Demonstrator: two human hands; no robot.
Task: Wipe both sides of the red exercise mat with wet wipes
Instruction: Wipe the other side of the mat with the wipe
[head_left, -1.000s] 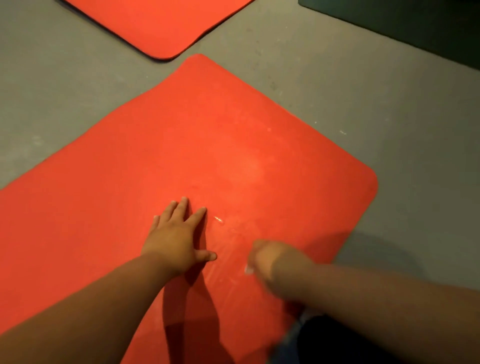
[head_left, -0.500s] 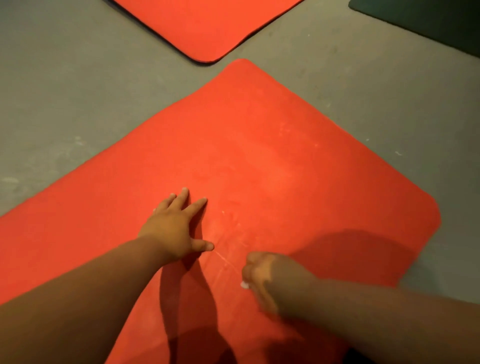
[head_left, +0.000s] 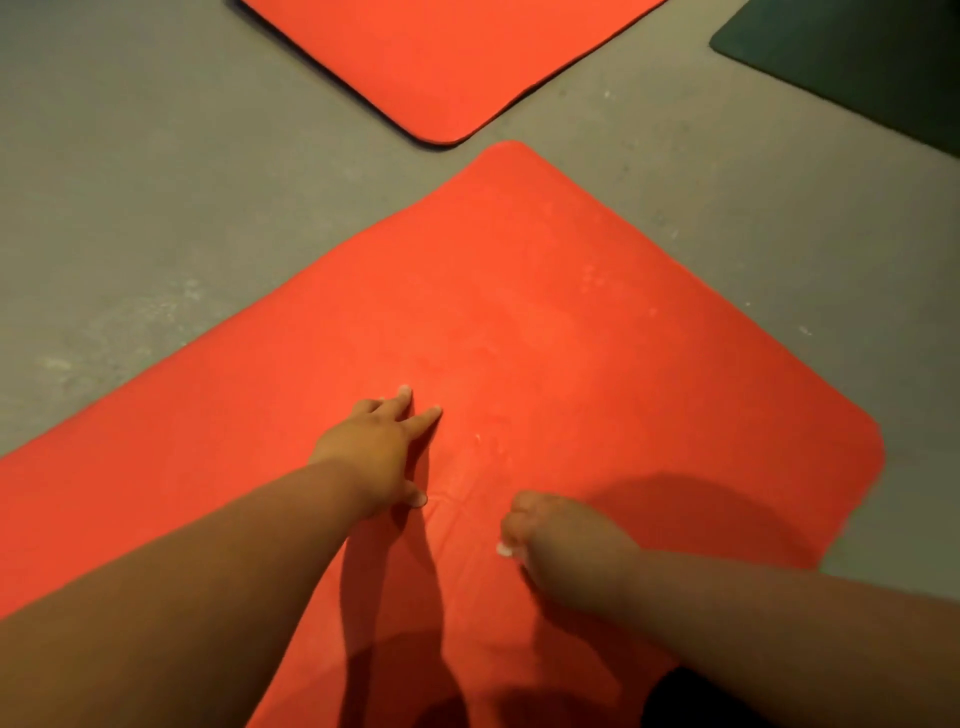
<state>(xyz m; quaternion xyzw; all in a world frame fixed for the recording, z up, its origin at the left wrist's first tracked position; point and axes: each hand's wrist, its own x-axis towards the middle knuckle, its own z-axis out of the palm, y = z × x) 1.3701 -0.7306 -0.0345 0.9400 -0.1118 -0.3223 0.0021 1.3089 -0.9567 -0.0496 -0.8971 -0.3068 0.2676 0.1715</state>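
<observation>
Fingers (head_left: 519, 512), right, curled on mat (head_left: 571, 338), perhaps gripping wipe (head_left: 503, 550).

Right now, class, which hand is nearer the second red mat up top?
Left. The left hand lies flat on the near mat, closer to the second red mat; the right hand curls farther back.

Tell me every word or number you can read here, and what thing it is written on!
None: no words, numbers, labels or signs show anywhere.
The near flat red foam exercise mat is plain; its pale marks are smears, not letters.
The second red mat, the dark green mat and the grey concrete floor are plain too.
</observation>
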